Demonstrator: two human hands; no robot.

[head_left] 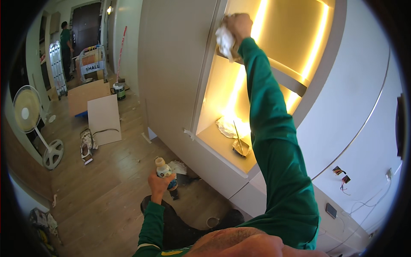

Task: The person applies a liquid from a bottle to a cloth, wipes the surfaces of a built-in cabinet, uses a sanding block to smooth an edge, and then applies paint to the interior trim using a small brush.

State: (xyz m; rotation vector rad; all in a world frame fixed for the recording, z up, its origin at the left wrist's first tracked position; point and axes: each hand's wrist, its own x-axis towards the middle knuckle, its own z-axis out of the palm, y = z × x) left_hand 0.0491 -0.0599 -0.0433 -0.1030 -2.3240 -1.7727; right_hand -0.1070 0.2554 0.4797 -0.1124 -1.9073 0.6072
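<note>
My right hand (239, 23) is raised at the upper left of a lit cabinet (291, 47), closed round a crumpled white cloth (224, 40). The cloth lies against or very near the cabinet's inner left edge; contact is hard to make out. Down over the floor, my left hand (159, 184) grips a bottle (164, 168) with its open-looking neck upward and a patterned label. On the cabinet's lower shelf rest another crumpled whitish cloth (227, 127) and a small tray with a thin brush-like tool (241, 147). A tall flat door panel (173, 64) stands left of the lit opening.
A standing fan (28, 109), an aluminium ladder (58, 68), board sheets (105, 118) and a paint bucket (119, 91) stand at the left. A person (66, 49) is by the far door. Loose wires (342, 175) poke from the right wall.
</note>
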